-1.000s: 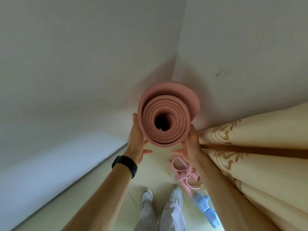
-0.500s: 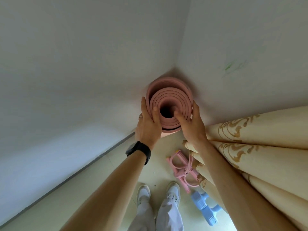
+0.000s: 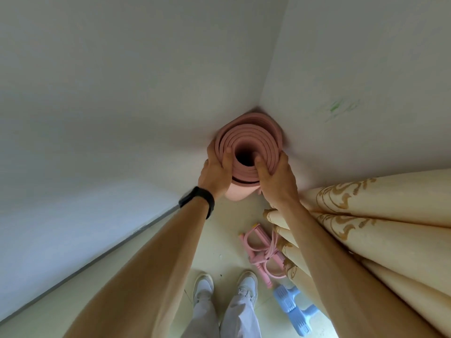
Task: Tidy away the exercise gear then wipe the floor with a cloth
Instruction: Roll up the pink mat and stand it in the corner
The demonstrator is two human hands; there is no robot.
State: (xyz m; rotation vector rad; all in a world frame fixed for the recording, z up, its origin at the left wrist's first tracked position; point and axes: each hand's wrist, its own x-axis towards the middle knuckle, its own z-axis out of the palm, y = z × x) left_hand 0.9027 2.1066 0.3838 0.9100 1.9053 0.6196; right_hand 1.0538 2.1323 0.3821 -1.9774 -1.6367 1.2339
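— Two hands on the rolled mat (image 3: 246, 132)?
— Yes. Left hand (image 3: 214, 174) and right hand (image 3: 275, 178) clasp its top, thumbs hooked inside; it stands upright in the wall corner (image 3: 261, 103), beside the curtain (image 3: 390, 240).

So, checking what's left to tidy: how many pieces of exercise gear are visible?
3: pink mat in the corner; pink pull-rope on floor by curtain; blue piece beside right shoe. Curtain may hide more.

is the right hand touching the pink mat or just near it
Touching. The head view shows the right hand gripping the rolled mat, thumb on its spiral end.
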